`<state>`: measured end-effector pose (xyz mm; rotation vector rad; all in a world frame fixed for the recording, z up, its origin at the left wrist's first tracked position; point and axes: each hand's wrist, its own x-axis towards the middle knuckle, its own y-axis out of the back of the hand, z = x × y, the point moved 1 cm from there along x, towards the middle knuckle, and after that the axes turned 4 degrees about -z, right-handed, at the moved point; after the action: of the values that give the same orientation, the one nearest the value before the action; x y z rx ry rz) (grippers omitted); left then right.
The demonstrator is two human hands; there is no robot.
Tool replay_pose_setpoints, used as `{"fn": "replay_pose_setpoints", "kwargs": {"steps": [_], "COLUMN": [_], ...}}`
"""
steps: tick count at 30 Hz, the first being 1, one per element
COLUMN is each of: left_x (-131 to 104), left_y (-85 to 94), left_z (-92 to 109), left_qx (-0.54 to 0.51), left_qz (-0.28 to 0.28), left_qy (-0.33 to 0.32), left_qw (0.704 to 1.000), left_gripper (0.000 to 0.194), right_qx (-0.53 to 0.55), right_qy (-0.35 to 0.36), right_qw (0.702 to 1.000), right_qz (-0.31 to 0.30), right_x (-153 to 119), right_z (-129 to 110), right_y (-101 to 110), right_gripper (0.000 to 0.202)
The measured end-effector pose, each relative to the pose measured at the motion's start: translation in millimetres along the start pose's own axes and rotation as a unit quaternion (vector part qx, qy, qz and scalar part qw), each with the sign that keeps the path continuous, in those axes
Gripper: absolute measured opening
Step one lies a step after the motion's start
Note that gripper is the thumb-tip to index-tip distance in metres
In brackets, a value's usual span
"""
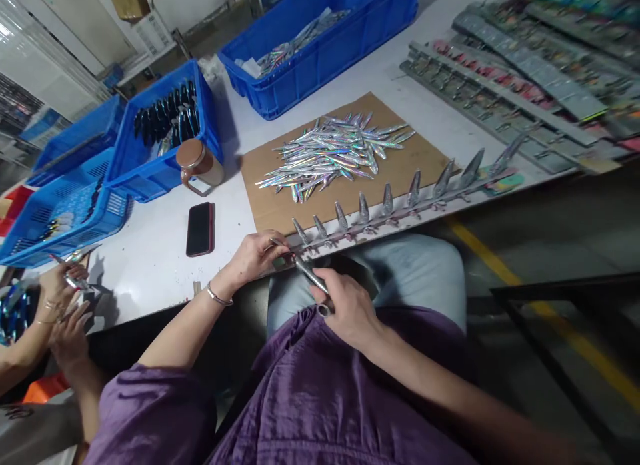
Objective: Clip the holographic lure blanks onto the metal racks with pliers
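Note:
My left hand (257,255) is at the table's front edge, fingers pinched on a small silvery fishing lure (276,241) that they mostly cover. In my right hand (347,305) is a shiny metal hand tool (311,273) with a round, hollow-looking end. Its tip reaches the left end of a long rack (400,215), close to my left fingertips. Along this rack several silvery lures stand upright in a row, each above a small clamp. Beyond it, a heap of loose shiny lures (335,155) lies on a cardboard sheet (255,205).
A phone (200,228) and a brown-lidded jar (200,165) stand left of the cardboard. Blue bins (273,95) line the back and left. More clamp racks (480,98) are stacked at right. At far left, another person's hands (67,312) hold something.

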<state>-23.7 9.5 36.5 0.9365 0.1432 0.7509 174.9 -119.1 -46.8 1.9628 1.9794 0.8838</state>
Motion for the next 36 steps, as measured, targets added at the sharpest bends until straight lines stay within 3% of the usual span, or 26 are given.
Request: {"fn": "replay_pose_setpoints", "kwargs": {"steps": [2, 4, 6, 9, 12, 14, 16, 18, 22, 23, 24, 25, 27, 28, 29, 31, 33, 36], "left_x": [0, 1, 1, 2, 3, 3, 3, 3, 1, 0, 0, 0, 0, 0, 1, 2, 2, 2], "left_y": [0.0, -0.3, -0.6, -0.8, -0.8, -1.0, -1.4, -2.0, -3.4, -3.7, -3.8, -3.8, -3.4, -3.0, -2.7, -2.0, -1.5, -0.8], "left_z": [0, 0, 0, -1, -2, -2, -2, -2, -1, 0, 0, 0, 0, 0, 0, 0, 1, 4], "left_qx": [-0.005, -0.013, -0.023, -0.030, -0.026, -0.025, -0.024, -0.020, -0.006, -0.001, 0.006, 0.012, 0.022, 0.023, 0.023, 0.022, 0.018, 0.009], "left_qz": [0.000, 0.000, 0.003, 0.002, 0.001, 0.002, 0.002, 0.004, 0.007, 0.008, 0.009, 0.009, 0.003, 0.001, 0.000, -0.003, -0.002, 0.005], "left_qy": [0.011, 0.017, 0.017, 0.021, 0.022, 0.021, 0.024, 0.030, 0.032, 0.029, 0.027, 0.026, 0.029, 0.030, 0.030, 0.029, 0.030, 0.035], "left_qw": [1.000, 1.000, 1.000, 0.999, 0.999, 0.999, 0.999, 0.999, 0.999, 1.000, 1.000, 1.000, 0.999, 0.999, 0.999, 0.999, 0.999, 0.999], "left_gripper": [0.032, 0.034, 0.035, 0.036, 0.037, 0.037, 0.036, 0.034, 0.032, 0.031, 0.030, 0.030, 0.029, 0.030, 0.030, 0.030, 0.029, 0.025], "right_qx": [-0.167, -0.274, -0.329, -0.313, -0.181, 0.036, 0.266, 0.411, 0.543, 0.546, 0.510, 0.435, 0.170, 0.005, -0.142, -0.319, -0.392, -0.408], "right_qy": [0.071, 0.090, 0.068, 0.005, -0.080, -0.162, -0.222, -0.240, -0.225, -0.220, -0.208, -0.184, -0.096, -0.040, 0.007, 0.054, 0.061, 0.046], "right_qw": [0.983, 0.957, 0.941, 0.940, 0.964, 0.977, 0.935, 0.876, 0.801, 0.802, 0.831, 0.879, 0.977, 0.993, 0.980, 0.929, 0.894, 0.880], "right_qz": [-0.010, -0.018, -0.049, -0.137, -0.175, -0.132, -0.076, -0.071, -0.114, -0.100, -0.081, -0.070, -0.084, -0.109, -0.136, -0.180, -0.210, -0.239], "right_x": [2, 6, 9, 13, 16, 17, 18, 19, 22, 21, 21, 20, 20, 21, 22, 27, 31, 34], "right_z": [-7, -17, -27, -38, -41, -35, -24, -11, 5, 6, 5, 3, -8, -16, -25, -44, -60, -72], "right_y": [3, 1, -3, -8, -13, -18, -25, -32, -33, -29, -23, -16, -1, 5, 10, 14, 12, 5], "right_gripper": [0.024, 0.025, 0.023, 0.015, 0.006, 0.013, 0.018, 0.027, 0.045, 0.043, 0.037, 0.030, 0.017, 0.016, 0.022, 0.034, 0.041, 0.041]}}
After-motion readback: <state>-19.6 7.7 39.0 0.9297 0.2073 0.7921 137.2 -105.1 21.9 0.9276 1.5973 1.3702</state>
